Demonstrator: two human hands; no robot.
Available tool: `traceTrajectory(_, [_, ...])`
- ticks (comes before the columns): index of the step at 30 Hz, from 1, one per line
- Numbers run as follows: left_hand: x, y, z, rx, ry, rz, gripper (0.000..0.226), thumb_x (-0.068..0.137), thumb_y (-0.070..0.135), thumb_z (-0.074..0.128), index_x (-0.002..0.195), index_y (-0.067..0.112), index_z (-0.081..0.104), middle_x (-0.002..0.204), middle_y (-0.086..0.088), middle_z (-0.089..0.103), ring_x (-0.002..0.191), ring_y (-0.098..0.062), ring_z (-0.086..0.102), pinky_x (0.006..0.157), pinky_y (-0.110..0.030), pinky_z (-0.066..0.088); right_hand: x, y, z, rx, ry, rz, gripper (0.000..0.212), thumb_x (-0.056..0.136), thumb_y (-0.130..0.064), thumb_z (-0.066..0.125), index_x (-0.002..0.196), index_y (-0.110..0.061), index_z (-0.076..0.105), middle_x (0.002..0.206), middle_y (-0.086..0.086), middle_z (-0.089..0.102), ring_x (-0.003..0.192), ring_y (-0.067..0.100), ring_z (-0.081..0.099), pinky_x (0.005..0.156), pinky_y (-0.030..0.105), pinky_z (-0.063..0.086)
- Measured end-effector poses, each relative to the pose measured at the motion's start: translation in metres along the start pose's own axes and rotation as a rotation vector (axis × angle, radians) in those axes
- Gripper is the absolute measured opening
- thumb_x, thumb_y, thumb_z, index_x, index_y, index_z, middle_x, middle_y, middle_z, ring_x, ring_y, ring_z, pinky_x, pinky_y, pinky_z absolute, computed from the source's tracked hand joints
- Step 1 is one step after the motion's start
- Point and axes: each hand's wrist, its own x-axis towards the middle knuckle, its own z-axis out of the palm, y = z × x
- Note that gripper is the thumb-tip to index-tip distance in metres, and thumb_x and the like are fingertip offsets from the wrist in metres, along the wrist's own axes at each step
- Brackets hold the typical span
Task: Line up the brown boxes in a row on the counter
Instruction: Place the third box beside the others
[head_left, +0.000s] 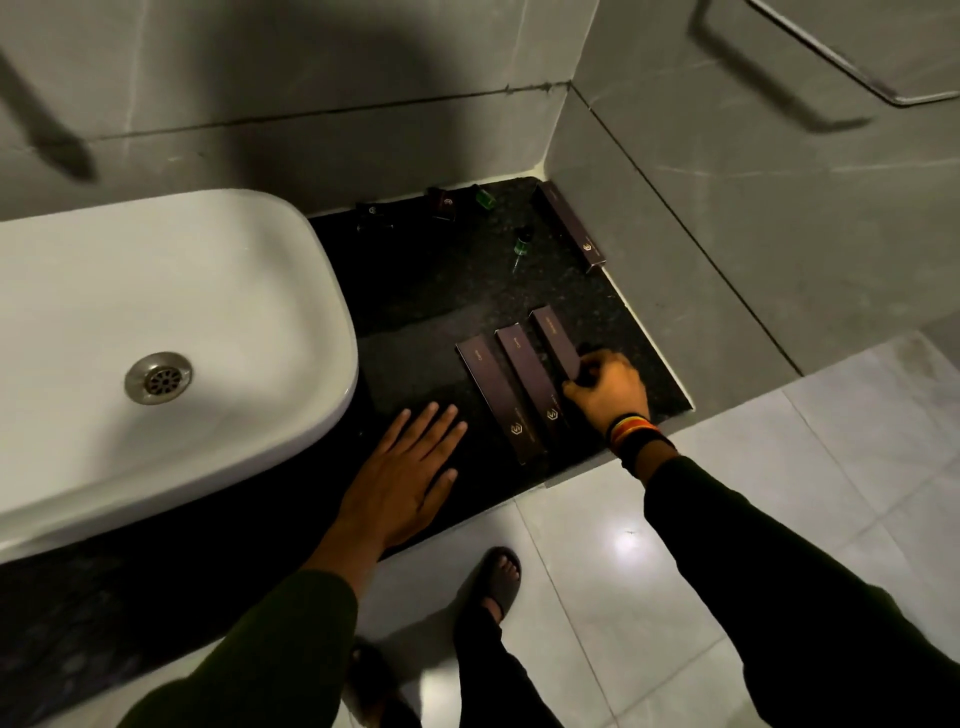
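Three long brown boxes lie side by side on the black counter (431, 291): a left box (500, 397), a middle box (529, 376) and a right box (555, 338). My right hand (608, 392) is curled on the near end of the right box, fingers closed around it. A fourth brown box (571, 226) lies apart along the right wall at the back. My left hand (410, 473) rests flat on the counter, fingers spread, just left of the left box and not touching it.
A white basin (156, 364) with a metal drain fills the left of the counter. Small bottles, one green (522, 241), and dark jars (441, 202) stand near the back wall. The counter's front edge drops to a tiled floor, where my sandalled foot (501, 577) stands.
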Motion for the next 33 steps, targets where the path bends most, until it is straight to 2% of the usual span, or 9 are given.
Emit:
traceTrajectory(6, [0.001,0.0,0.0,0.013,-0.022,-0.006,0.062,0.116,0.047,0.023,0.173,0.027,0.011,0.182,0.002,0.007,0.169,-0.02,-0.001,0.137,-0.048,0.004,0.009,0.004,-0.003,0.06,0.02,-0.03,0.055,0.075,-0.048,0.077,0.12,-0.021,0.063,0.121,0.007,0.062,0.106,0.026,0.065,0.094,0.042,0.056])
traceTrajectory(9, [0.001,-0.001,0.0,-0.042,0.011,0.009,0.061,0.116,0.047,0.025,0.172,0.024,0.022,0.181,0.0,0.018,0.169,-0.022,0.007,0.136,-0.051,0.01,0.031,-0.002,-0.013,0.134,0.098,-0.038,0.051,0.077,-0.053,0.073,0.115,-0.019,0.066,0.116,0.008,0.067,0.104,0.027,0.067,0.094,0.043,0.056])
traceTrajectory(13, [0.0,-0.002,0.003,-0.05,0.047,0.028,0.062,0.114,0.044,0.028,0.17,0.02,0.031,0.179,-0.003,0.026,0.168,-0.027,0.016,0.134,-0.055,0.018,0.079,-0.019,-0.027,0.171,0.14,-0.065,0.037,0.088,-0.041,0.067,0.117,-0.018,0.064,0.119,0.01,0.067,0.107,0.029,0.066,0.094,0.036,0.053])
traceTrajectory(15, [0.001,-0.002,0.005,-0.045,0.052,0.023,0.061,0.113,0.042,0.033,0.17,0.02,0.033,0.179,-0.003,0.026,0.168,-0.027,0.016,0.134,-0.055,0.019,0.108,-0.028,-0.031,0.112,0.147,-0.106,0.036,0.092,-0.031,0.063,0.123,-0.015,0.061,0.126,0.013,0.062,0.114,0.032,0.062,0.095,0.034,0.048])
traceTrajectory(18, [0.001,-0.004,0.009,-0.047,0.076,0.022,0.061,0.113,0.041,0.035,0.17,0.02,0.033,0.18,-0.002,0.026,0.168,-0.026,0.016,0.134,-0.053,0.017,0.149,-0.042,-0.034,-0.018,0.093,-0.176,0.049,0.094,-0.023,0.059,0.14,-0.009,0.05,0.144,0.018,0.05,0.131,0.037,0.051,0.112,0.04,0.041])
traceTrajectory(22, [0.001,-0.005,0.014,-0.013,0.091,0.013,0.063,0.111,0.042,0.037,0.171,0.025,0.028,0.18,-0.001,0.025,0.167,-0.026,0.019,0.133,-0.049,0.014,0.188,-0.054,-0.029,-0.198,-0.056,-0.2,0.063,0.096,-0.025,0.057,0.152,-0.008,0.034,0.162,0.018,0.028,0.147,0.038,0.03,0.122,0.041,0.027])
traceTrajectory(25, [0.0,-0.005,0.016,-0.003,0.101,0.013,0.064,0.111,0.042,0.038,0.172,0.026,0.026,0.181,0.002,0.021,0.168,-0.023,0.014,0.134,-0.046,0.009,0.199,-0.063,-0.021,-0.326,-0.023,-0.172,0.06,0.094,-0.034,0.06,0.145,-0.009,0.042,0.15,0.02,0.042,0.139,0.04,0.038,0.115,0.046,0.037])
traceTrajectory(27, [-0.001,-0.005,0.016,-0.008,0.104,0.018,0.065,0.111,0.042,0.038,0.172,0.026,0.025,0.182,0.003,0.019,0.169,-0.021,0.012,0.135,-0.046,0.007,0.2,-0.068,-0.021,-0.339,0.055,-0.136,0.055,0.091,-0.03,0.064,0.138,-0.007,0.047,0.138,0.022,0.053,0.13,0.041,0.047,0.108,0.048,0.044])
traceTrajectory(33, [-0.002,-0.006,0.013,-0.018,0.101,0.037,0.063,0.112,0.041,0.036,0.172,0.024,0.026,0.181,0.001,0.02,0.169,-0.023,0.012,0.136,-0.046,0.006,0.168,-0.048,-0.029,-0.048,0.042,-0.033,0.05,0.081,-0.022,0.074,0.123,-0.004,0.053,0.126,0.022,0.062,0.116,0.041,0.06,0.1,0.045,0.051])
